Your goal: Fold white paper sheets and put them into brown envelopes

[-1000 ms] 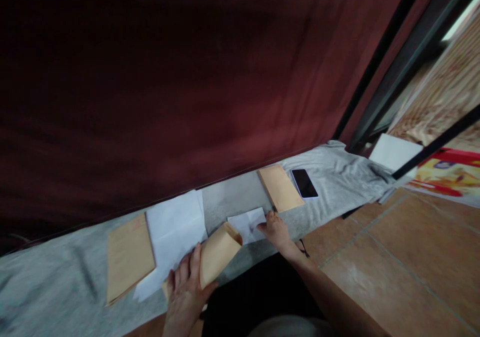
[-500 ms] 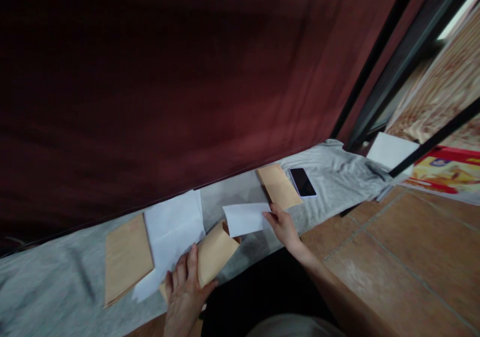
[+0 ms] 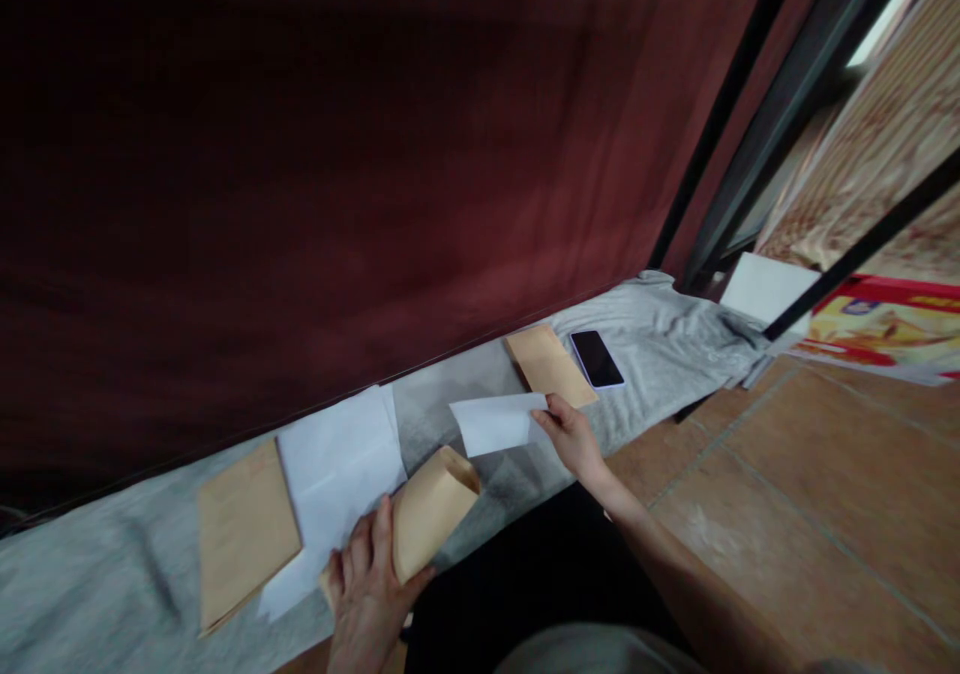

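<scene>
My left hand (image 3: pixel 371 569) grips a brown paper envelope (image 3: pixel 431 514), whose mouth gapes toward the right. Between the thumb and fingers of my right hand (image 3: pixel 570 439) is a folded white sheet of paper (image 3: pixel 499 424). The sheet hangs just above and to the right of the envelope's mouth, apart from it. Left of my left hand, loose white sheets (image 3: pixel 341 454) lie beside a stack of brown envelopes (image 3: pixel 247 529). Beyond my right hand another brown envelope (image 3: pixel 551 362) lies flat.
A phone (image 3: pixel 598 359) lies beside the far envelope on the grey cloth (image 3: pixel 660 329) covering the narrow surface. A dark red panel (image 3: pixel 450 204) rises behind it. To the right are black bars (image 3: pixel 862 244), a red and yellow package (image 3: pixel 892 324) and a tiled floor (image 3: pixel 825 474).
My right hand has lifted the white sheet up and away from the envelope's mouth, which now shows wider. My left hand keeps its hold. The view has shifted slightly.
</scene>
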`<state>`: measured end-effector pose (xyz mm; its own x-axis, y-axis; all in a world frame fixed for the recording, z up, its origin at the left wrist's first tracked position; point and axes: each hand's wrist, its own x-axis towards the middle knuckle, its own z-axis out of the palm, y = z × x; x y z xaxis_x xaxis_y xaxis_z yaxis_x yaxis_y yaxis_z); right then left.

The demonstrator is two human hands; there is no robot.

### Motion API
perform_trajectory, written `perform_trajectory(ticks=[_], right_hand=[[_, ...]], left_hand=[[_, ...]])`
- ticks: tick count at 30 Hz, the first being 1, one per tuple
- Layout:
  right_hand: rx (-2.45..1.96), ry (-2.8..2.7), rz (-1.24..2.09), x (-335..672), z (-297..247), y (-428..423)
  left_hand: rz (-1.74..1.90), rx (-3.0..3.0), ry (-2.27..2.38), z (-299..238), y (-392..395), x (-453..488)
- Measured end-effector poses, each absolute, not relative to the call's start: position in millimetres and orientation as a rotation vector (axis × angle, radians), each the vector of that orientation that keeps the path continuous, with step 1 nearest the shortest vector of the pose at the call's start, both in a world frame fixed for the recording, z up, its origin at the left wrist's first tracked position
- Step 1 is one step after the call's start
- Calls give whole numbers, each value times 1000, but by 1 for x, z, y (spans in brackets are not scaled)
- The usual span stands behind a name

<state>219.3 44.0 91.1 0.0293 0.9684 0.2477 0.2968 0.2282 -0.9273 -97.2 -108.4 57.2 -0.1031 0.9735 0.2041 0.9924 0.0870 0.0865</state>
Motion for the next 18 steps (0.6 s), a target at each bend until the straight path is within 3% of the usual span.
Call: perform_trajectory(ticks=[18], right_hand=[[-1273,-1787,1088,224,81,50]], left_hand=[[-264,-2101,-2093,71,-101,-94]])
